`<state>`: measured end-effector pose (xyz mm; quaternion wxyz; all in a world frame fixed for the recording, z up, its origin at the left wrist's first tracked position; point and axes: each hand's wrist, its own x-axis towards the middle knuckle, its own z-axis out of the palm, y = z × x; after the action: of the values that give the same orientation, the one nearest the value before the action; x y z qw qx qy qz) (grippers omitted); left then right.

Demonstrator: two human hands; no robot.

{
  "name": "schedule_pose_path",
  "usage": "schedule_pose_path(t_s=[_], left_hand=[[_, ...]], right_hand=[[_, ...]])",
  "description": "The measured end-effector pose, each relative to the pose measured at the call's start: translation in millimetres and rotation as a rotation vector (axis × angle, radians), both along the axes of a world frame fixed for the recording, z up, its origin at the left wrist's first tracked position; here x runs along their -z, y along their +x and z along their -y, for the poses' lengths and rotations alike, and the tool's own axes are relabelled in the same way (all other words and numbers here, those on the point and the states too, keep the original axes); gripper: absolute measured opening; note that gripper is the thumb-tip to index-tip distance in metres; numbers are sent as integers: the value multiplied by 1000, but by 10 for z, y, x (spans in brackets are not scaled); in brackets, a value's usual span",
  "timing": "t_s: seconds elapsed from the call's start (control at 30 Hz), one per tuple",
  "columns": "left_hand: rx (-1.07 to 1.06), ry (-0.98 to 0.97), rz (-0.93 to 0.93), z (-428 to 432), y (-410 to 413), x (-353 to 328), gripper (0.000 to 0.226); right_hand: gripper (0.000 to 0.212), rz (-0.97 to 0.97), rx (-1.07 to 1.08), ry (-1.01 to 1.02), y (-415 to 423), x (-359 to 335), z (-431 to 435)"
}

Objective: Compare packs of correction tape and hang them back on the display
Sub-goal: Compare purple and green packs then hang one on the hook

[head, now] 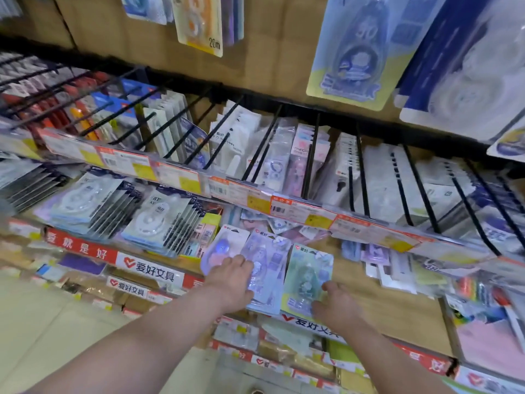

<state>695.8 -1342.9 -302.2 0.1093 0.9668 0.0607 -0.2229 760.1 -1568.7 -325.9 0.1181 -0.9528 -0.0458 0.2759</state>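
Bare forearms come in from the near edge: left forearm (pixel 142 336) long in view, right forearm (pixel 397 356) cut off at the bottom.

Left grip (pixel 233 282): palm down, fingers relaxed and fairly straight, resting across two card-backed blister packs and closed on nothing. It covers the near part of the pink pack (pixel 217 247), which has rounded corners and a lilac oval under clear plastic. It also covers the left edge of the purple pack (pixel 268 265), glossy, just to the right.

Right grip (pixel 338 305): at the near right corner of the green pack (pixel 306 275), fingers curled against the card edge. Too blurred here; cannot tell whether they pinch the card or only touch it.

All three packs lie flat, side by side, on the wooden shelf (pixel 369 294), a plain tan board. Each has a red heart logo at its far end.

Farther back is a price rail (pixel 301 211), a clear plastic strip with orange, white and yellow labels whose print is unreadable. Behind it, black wire pegs (pixel 261 143) slant up, carrying rows of white card packs seen edge-on.

Left: stacked white-dispenser packs (pixel 159 220), round reels under moulded bubbles. A red-and-white brand strip (pixel 147 270) runs along the shelf front.

Far top: a yellow card (pixel 199 24) marked "20m" and a big blue pack (pixel 358 49), both cropped by the top edge.
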Motion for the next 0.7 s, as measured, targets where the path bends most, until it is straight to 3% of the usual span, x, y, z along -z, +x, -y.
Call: schedule_pose_path(t_s=[0.2, 0.4, 0.7], left_hand=[[-60, -60, 28, 15, 122, 117, 46], [-155, -137, 50, 49, 224, 236, 69], [-34, 7, 107, 134, 260, 353, 65]], right_hand=[[55, 1, 76, 32, 85, 145, -93], [65, 18, 176, 118, 101, 245, -129], [89, -21, 386, 311, 125, 328, 38]])
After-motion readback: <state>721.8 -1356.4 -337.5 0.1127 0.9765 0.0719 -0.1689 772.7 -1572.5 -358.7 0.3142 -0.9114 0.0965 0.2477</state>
